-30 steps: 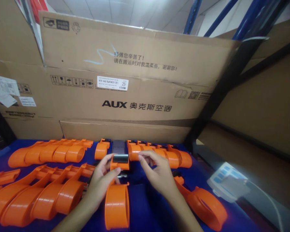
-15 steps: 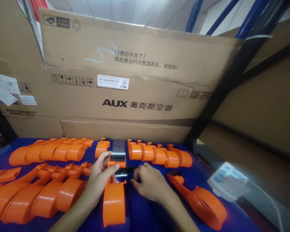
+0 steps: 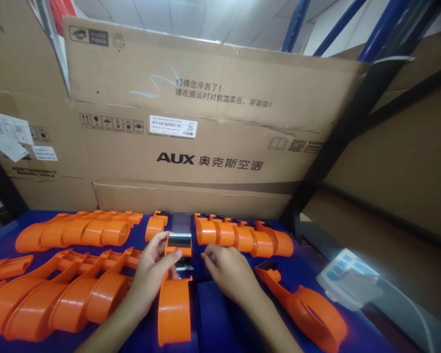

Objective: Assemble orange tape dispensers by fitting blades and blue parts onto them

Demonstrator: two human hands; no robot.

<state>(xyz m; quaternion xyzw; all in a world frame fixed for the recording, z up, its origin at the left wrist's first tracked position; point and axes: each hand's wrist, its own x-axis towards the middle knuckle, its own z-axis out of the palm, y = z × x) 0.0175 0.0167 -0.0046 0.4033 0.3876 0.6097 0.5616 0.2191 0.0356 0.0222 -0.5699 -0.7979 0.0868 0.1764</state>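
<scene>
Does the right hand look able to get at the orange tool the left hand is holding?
Probably yes: the right hand is close beside the orange tool, and nothing visible blocks that side. The left hand covers mainly the other side.

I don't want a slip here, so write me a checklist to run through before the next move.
1. Left hand grips the held orange piece: ok, thumb over its upper end.
2. Right hand apart from that piece: ok, a gap shows between them.
3. Right hand free of small parts: cannot tell, the inner side of its curled fingers is hidden.
4. Dark part at the held piece's upper end firmly seated: cannot tell.
5. Single orange piece at right clear of the right forearm: ok, though close.
</scene>
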